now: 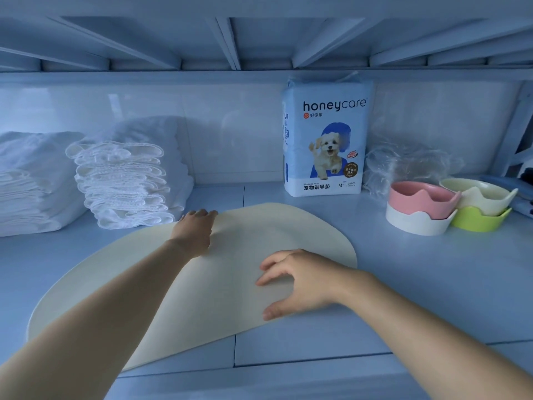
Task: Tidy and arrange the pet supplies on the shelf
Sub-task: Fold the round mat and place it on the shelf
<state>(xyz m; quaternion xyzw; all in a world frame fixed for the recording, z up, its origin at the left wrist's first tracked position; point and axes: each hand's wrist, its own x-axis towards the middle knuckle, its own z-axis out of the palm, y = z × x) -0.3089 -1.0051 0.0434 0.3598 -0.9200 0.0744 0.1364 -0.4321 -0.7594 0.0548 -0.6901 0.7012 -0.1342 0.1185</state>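
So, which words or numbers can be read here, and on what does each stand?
"honeycare": top front of the pad pack.
"好命家": just under that brand.
"宠物训导垫": bottom band of the pack.
"M+": bottom band, right.
Side print, brown badge, small print beside "M+": too small to read.

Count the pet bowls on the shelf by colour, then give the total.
pink bowl: 1
white bowl: 1
cream bowl: 1
green bowl: 1
Total: 4
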